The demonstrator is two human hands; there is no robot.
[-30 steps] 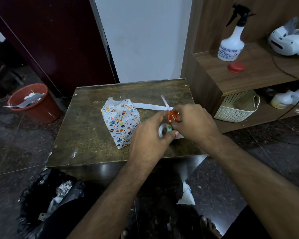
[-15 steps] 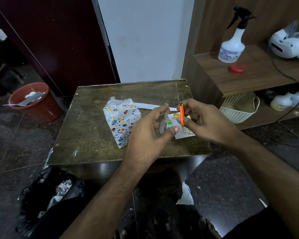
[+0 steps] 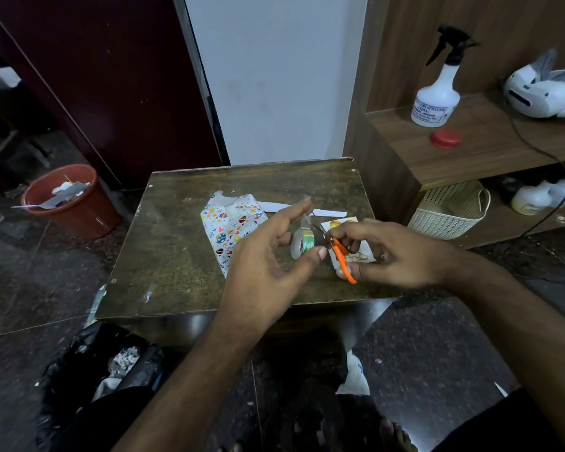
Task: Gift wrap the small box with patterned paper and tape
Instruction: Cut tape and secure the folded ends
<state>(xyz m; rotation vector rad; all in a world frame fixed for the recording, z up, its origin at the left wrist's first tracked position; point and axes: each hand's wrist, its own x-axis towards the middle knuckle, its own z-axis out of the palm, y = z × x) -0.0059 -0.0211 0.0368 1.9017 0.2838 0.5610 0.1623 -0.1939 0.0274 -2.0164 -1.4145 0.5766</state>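
Tape roll [image 3: 302, 243] sits in my left hand [image 3: 268, 256], thumb under it, index finger stretched out above, and a clear strip of tape [image 3: 305, 220] runs up from the roll to that fingertip. My right hand [image 3: 392, 252] is just to the right of the roll, fingers curled through the orange handles of the scissors [image 3: 340, 256]; the dark blades point at the roll and reach the strip, though whether they are parted I cannot tell. Behind my left hand, partly hidden by it, stands the box [image 3: 230, 228], upright on the table [image 3: 177, 256] and covered in the patterned paper, its top folds loose and showing white. Beyond my fingertips a white paper strip [image 3: 327, 213] lies flat. Under my right hand lies a small white card [image 3: 353, 252] with yellow print. Far off to my left stands a red bucket [image 3: 75, 210] holding scraps. Off to my right, a spray bottle [image 3: 437, 96] and a red cap [image 3: 445, 139] stand on the shelf, with a cream basket [image 3: 447, 213] below.
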